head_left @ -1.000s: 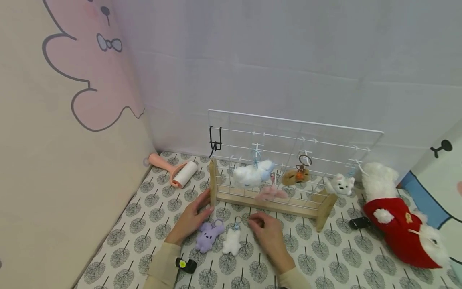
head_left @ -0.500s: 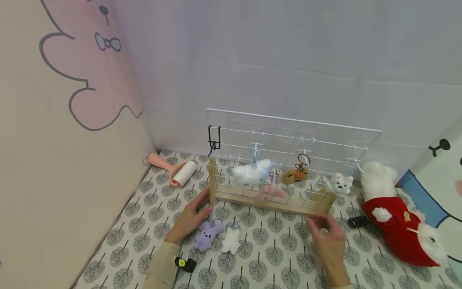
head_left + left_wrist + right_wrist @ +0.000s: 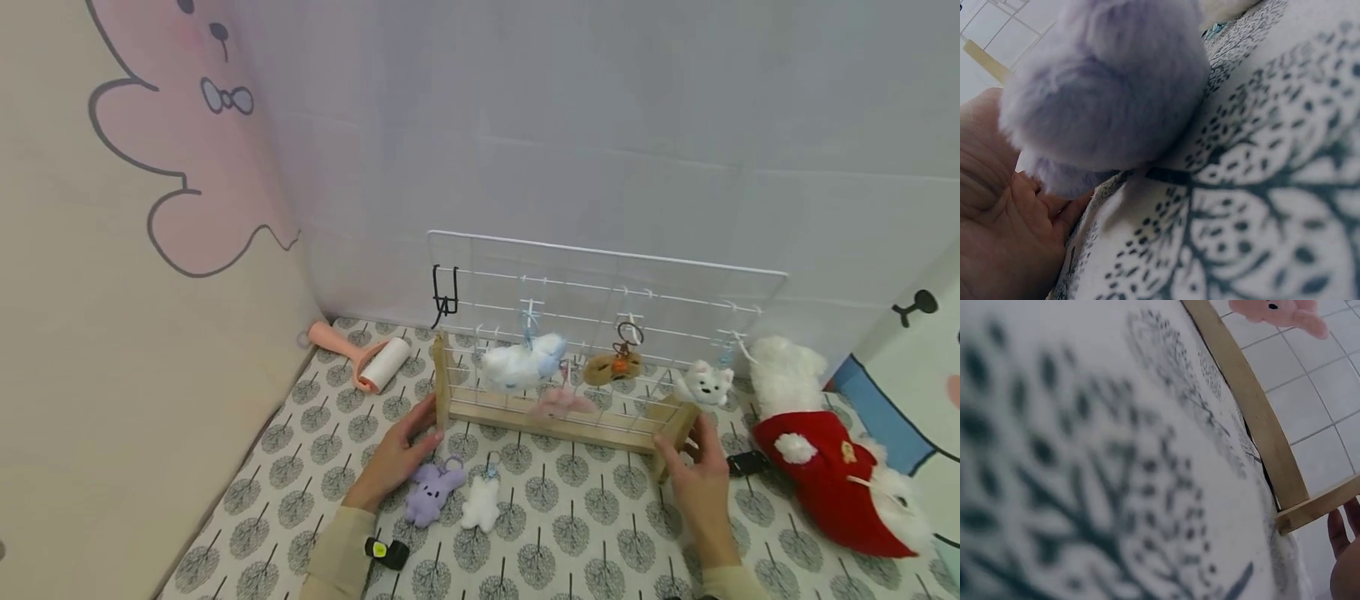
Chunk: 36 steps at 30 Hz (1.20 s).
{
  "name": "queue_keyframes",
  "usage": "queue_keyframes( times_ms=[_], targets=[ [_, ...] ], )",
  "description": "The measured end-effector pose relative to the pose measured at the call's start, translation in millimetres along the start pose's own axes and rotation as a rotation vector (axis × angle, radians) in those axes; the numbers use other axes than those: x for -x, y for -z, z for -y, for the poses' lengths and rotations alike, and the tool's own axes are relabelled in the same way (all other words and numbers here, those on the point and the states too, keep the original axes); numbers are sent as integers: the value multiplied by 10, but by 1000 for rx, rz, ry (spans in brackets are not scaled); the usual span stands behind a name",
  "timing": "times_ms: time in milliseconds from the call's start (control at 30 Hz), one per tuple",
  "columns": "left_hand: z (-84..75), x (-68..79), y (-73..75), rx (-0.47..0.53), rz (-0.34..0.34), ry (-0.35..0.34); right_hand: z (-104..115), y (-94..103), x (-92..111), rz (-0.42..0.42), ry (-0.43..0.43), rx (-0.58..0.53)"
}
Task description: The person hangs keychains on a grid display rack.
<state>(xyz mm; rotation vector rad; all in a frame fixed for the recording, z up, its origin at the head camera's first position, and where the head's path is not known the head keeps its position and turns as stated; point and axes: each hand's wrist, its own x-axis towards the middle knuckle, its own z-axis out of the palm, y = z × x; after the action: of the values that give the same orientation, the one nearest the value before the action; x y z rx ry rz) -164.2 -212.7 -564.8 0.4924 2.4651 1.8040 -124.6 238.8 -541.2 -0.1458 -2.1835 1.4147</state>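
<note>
A white wire grid rack [image 3: 551,427] on a wooden base stands in the head view. My left hand [image 3: 397,457] grips its left wooden foot [image 3: 441,379] between thumb and fingers. On the other side, my right hand [image 3: 699,479] holds the right foot [image 3: 677,429], thumb in front and fingers on the outer face. Several plush keychains hang from the grid: a white-and-blue one [image 3: 522,362], a pink one [image 3: 564,402], a brown one [image 3: 612,367] and a white dog [image 3: 708,383]. A purple plush keychain [image 3: 432,493] and a white one [image 3: 482,500] lie before the rack.
An orange-handled lint roller [image 3: 382,365] lies at the back left. On the right are a white plush toy in red clothing [image 3: 817,467] and a small black object [image 3: 747,463]. A black hook [image 3: 446,292] hangs on the grid's left. Curtains stand behind and at the sides.
My right hand has moved right, from beside the white keychain to the rack's right foot, and taken hold of it. The left hand has stayed at the left foot.
</note>
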Motion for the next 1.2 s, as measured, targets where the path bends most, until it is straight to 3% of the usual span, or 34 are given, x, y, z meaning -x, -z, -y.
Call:
queue_keyframes(
  times_ms=[300, 633, 900, 1100, 1200],
  targets=[
    [2, -2, 4, -16, 14, -9, -152, 48, 183, 70, -58, 5],
    [-121, 136, 13, -77, -53, 109, -209, 20, 212, 77, -48, 40],
    [-380, 303, -211, -364, -128, 186, -170, 92, 248, 70, -101, 86],
    [-419, 314, -368, -574, -153, 105, -163, 85, 248, 72, -135, 104],
    [-444, 315, -458, -655, -178, 117, -152, 79, 242, 69, -136, 116]
  ],
)
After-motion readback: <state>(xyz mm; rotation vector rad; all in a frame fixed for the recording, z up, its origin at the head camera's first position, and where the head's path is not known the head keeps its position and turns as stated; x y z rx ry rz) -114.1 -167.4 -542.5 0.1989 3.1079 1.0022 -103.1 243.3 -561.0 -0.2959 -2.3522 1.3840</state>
